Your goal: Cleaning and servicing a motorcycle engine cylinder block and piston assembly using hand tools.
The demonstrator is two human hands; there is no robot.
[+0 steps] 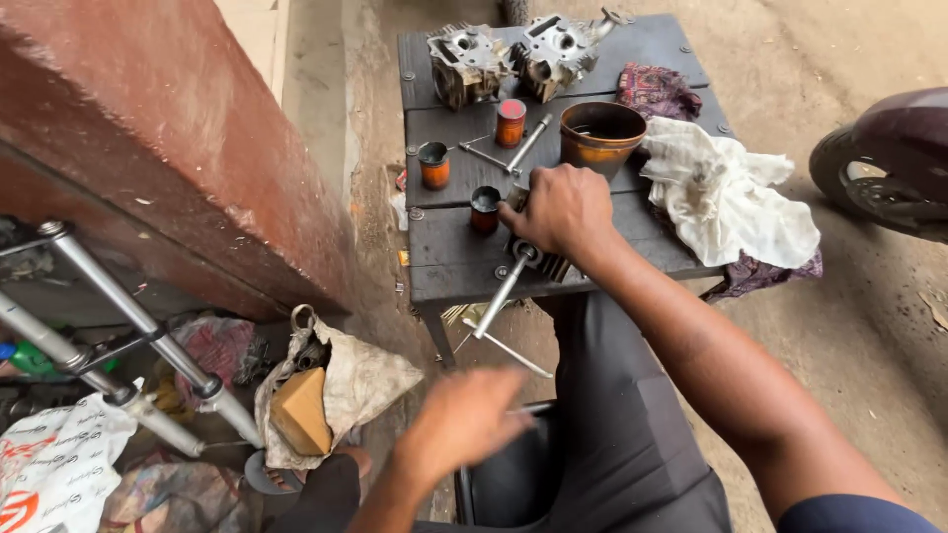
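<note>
The right hand [561,209] closes down over a finned metal engine part [541,259] at the counter's [444,262] six o'clock edge; it looks heavy, rigid, oily, best gripped by its body. The left hand [464,419], blurred, hangs open and empty. The part's top is hidden

Around the right hand [561,209] the table [449,259] is crowded: small orange cans [434,165], a bowl [600,134] and a white rag [726,192] stand close. The front left part of the table is free.
</note>
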